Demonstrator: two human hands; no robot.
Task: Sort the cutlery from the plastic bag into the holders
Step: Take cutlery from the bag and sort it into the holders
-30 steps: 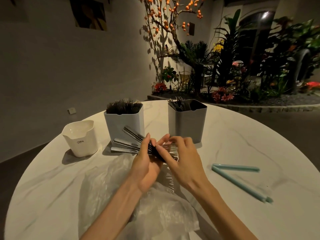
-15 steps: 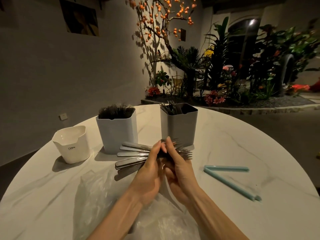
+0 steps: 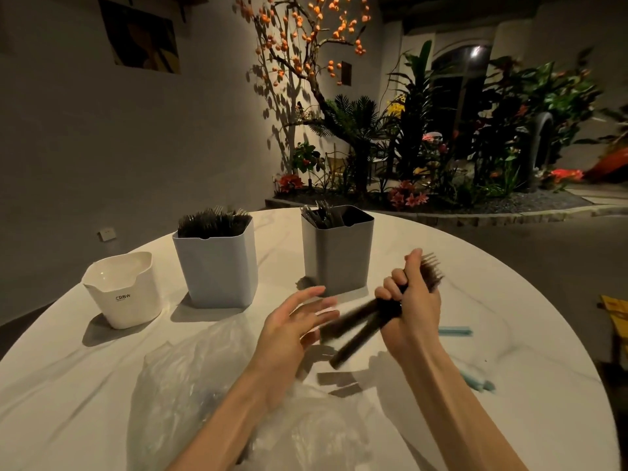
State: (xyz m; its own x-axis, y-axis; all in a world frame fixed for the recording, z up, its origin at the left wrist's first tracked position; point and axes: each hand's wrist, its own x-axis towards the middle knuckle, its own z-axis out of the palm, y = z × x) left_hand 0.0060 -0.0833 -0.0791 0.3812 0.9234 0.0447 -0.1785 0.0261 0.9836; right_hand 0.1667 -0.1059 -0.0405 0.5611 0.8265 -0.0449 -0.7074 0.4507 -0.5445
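Across the round marble table [image 3: 509, 300] everything is laid out for sorting, and I read it as a line of stations along the far side with the work area kept near the body. Nearest me lies the plastic bag [image 3: 190, 379], crumpled flat and spread open under both forearms; whether any cutlery is left inside, I cannot tell through the film. Behind it stand the holders. The pale square holder [image 3: 217, 266] in the middle is crammed with fork tines pointing up, so that one looks close to full. The grey holder [image 3: 334, 256] to its right has a small cluster leaning in its left corner and plenty of dark room beside it, which I judge makes it the likely home for this load. The short white holder [image 3: 122, 290] on the left shows nothing inside.

Now the hands. My right hand [image 3: 413, 300] has its fingers wrapped tight round a bundle of forks [image 3: 363, 321], tines sticking out past the thumb, handles angled down toward the bag and blurred with motion. Gathering them in one fist keeps them aligned for a single drop. My left hand [image 3: 292, 331] is spread, fingers straight and loose, holding nothing, hovering just beside the handle ends as if to steady them. Two pale blue sticks [image 3: 455, 332] lie off to the right, out of the way.
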